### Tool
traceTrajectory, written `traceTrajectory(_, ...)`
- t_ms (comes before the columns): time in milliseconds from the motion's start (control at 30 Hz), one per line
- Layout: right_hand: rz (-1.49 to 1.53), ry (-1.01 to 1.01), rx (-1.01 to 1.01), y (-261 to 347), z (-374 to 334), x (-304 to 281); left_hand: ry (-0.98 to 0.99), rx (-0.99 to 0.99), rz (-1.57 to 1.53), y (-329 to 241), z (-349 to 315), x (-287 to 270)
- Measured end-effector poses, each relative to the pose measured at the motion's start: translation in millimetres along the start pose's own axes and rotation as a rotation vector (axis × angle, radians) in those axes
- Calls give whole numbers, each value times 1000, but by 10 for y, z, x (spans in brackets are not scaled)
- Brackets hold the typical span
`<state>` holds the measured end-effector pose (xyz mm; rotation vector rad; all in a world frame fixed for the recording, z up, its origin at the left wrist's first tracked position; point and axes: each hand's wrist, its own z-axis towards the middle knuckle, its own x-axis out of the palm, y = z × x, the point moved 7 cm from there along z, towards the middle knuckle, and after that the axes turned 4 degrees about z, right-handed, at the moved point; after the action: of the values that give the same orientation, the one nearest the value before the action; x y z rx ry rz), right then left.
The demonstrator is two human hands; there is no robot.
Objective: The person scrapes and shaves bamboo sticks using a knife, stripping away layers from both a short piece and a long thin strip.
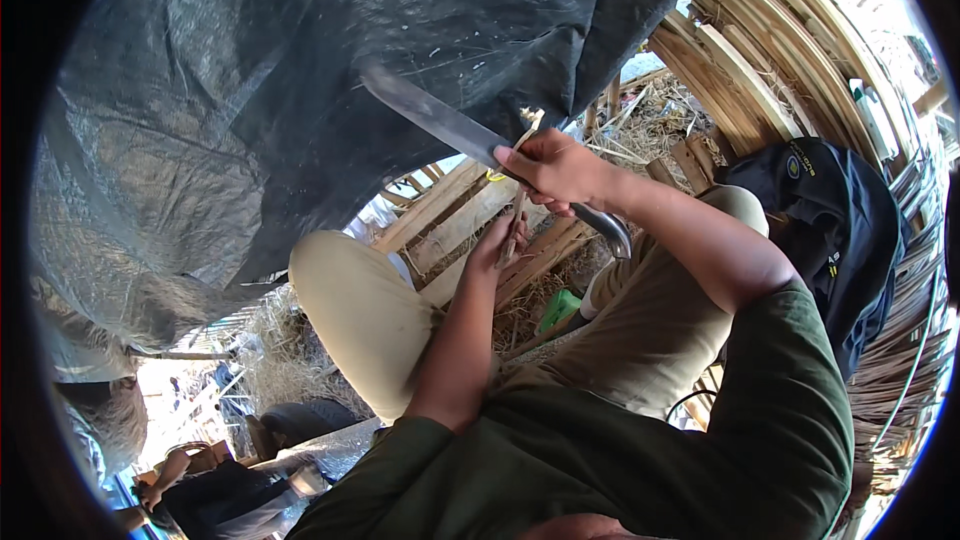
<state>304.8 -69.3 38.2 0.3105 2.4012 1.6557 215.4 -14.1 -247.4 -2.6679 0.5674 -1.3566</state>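
Observation:
A machete (430, 112) lies across my right hand (560, 175), its long grey blade reaching out to the upper left. The curved dark handle end (608, 227) sticks out below that hand, toward my right knee. My right fingers are closed round the machete low down, with the thumb pressed on the flat of the blade. A thin pale stick (519, 202) with a frayed top end runs upward past the blade. My left hand (500, 242) is closed round its lower part, between my knees. The right fingers partly hide where stick and blade meet.
A dark tarp (300, 60) hangs across the upper left. Wooden slats (460, 212) and straw lie below my hands. Stacked planks (790, 50) stand at the upper right, with a dark jacket (835, 210) near my right elbow. Another person (215, 490) is at the lower left.

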Motion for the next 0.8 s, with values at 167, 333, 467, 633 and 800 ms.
traceTrajectory(167,-506,-194,-80,-121,314,-225,-50,-36,30,69,4,51)
traceTrajectory(333,-847,-214,-96,-193,444,-241,-140,71,202,145,-60,198)
traceTrajectory(467,-932,-172,-92,-230,456,-188,-198,60,481,139,-202,274)
traceTrajectory(633,-937,-154,-115,-294,604,-175,-175,-65,301,110,-267,148)
traceTrajectory(800,-1037,48,-195,-558,701,-134,-59,-59,259,-47,-746,646)
